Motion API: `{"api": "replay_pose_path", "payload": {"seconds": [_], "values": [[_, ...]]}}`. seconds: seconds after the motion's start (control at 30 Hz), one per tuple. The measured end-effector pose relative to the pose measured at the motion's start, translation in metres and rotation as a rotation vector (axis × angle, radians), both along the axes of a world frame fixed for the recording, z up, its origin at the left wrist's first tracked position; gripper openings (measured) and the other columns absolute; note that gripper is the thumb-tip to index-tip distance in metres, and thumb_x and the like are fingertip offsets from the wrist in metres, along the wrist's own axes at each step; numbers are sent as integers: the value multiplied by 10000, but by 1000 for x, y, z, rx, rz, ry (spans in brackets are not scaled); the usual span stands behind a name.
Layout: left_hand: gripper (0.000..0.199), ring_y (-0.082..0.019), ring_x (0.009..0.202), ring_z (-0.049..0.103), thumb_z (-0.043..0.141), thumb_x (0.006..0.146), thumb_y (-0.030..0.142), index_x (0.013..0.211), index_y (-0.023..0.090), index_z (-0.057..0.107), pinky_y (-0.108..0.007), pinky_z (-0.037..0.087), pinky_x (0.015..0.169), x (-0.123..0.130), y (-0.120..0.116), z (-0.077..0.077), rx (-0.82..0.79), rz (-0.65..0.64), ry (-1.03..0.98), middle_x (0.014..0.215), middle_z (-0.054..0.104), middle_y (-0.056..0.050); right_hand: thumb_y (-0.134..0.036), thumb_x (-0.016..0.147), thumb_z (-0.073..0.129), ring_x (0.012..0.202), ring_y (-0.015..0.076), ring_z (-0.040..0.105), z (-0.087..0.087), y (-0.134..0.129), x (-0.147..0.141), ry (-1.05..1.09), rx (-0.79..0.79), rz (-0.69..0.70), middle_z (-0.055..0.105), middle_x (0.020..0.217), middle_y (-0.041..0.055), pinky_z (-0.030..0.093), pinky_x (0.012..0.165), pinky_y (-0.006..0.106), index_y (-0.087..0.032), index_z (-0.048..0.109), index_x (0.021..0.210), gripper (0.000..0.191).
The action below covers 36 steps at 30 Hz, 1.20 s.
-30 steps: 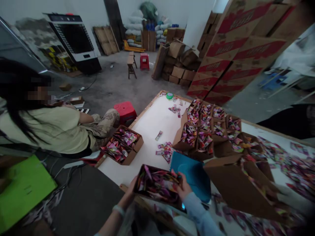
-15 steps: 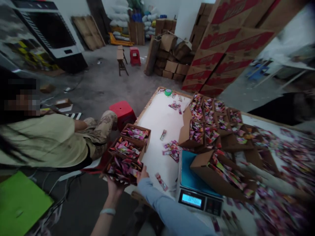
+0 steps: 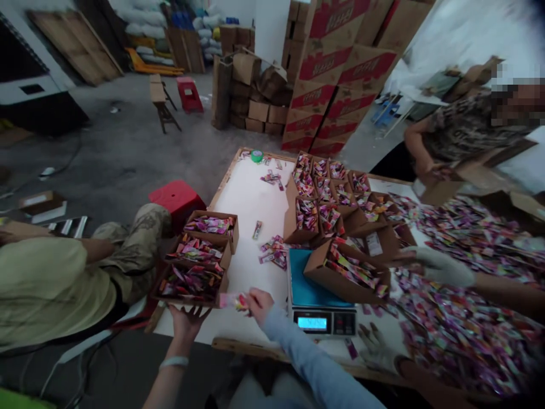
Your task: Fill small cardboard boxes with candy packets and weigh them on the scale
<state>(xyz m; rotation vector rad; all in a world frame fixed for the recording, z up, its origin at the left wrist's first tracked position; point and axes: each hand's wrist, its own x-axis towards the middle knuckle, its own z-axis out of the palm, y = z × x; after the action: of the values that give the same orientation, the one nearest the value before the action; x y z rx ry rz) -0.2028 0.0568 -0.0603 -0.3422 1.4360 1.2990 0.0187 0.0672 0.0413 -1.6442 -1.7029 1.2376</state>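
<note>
Left hand open, palm up, fingers spread, empty, left of the scale and just below the nearest of 3 cardboard boxes filled with mixed packets. Right hand, in a blue sleeve, closed at the fingertips on a small bunch of pink packets. Bunch located just left of the scale, above the white tabletop, between both hands, with its far end close to the left palm. Fingertip pinch likely owing to the bunch's small size.

On the scale's blue pad, 1 cardboard box of packets, slightly tilted. Display lit, digits too blurred to read, facing the near tabletop edge, hence legible from the person's side. Behind the scale, a cluster of open cardboard boxes, set close together, likely for short reach. Right of the scale, a loose heap of packets and 2 gloved hands of other workers. Farther left of the scale, a seated co-worker in an olive shirt.
</note>
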Motion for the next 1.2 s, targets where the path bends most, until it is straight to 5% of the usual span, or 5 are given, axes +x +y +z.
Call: {"api": "replay_pose_path", "payload": {"seconds": [0.17, 0.3, 0.43, 0.73, 1.2], "values": [[694, -296, 1333, 394, 216, 836, 657, 1439, 319, 162, -545, 473, 909, 19, -15, -1, -76, -29, 34, 1466, 294, -183, -379, 731, 505, 966, 271, 660, -3, -82, 131, 175, 78, -204, 732, 971, 73, 501, 860, 431, -254, 418, 462, 309], [524, -291, 1325, 410, 193, 903, 520, 1362, 284, 282, -505, 516, 866, 54, -25, -7, -217, -28, -9, 1408, 368, -194, -556, 708, 551, 560, 221, 617, -8, -133, 230, 222, -69, -620, 629, 513, 52, 529, 624, 388, -243, 532, 470, 394], [331, -278, 1295, 446, 328, 905, 403, 1201, 270, 398, -484, 497, 905, 116, -34, -9, -256, -102, 40, 1314, 447, -156, -678, 576, 648, 314, 102, 349, -4, -145, 297, 329, -113, -930, 400, 349, -53, 324, 331, 258, -243, 431, 461, 500], [170, -136, 781, 605, 456, 841, 336, 947, 205, 484, -308, 520, 713, 228, -12, 22, 7, -308, 434, 859, 533, -20, -551, 618, 695, 422, 137, 502, 18, -115, 338, 198, 186, -927, 553, 486, -79, 399, 443, 259, -249, 436, 962, 527], [290, -80, 583, 467, 510, 815, 287, 1082, 177, 484, -231, 434, 572, 240, -19, 27, 109, -209, 561, 788, 485, 22, -626, 591, 662, 527, 153, 566, 32, -75, 391, -33, 282, -930, 630, 593, -6, 456, 538, 277, -207, 556, 864, 511]]}}
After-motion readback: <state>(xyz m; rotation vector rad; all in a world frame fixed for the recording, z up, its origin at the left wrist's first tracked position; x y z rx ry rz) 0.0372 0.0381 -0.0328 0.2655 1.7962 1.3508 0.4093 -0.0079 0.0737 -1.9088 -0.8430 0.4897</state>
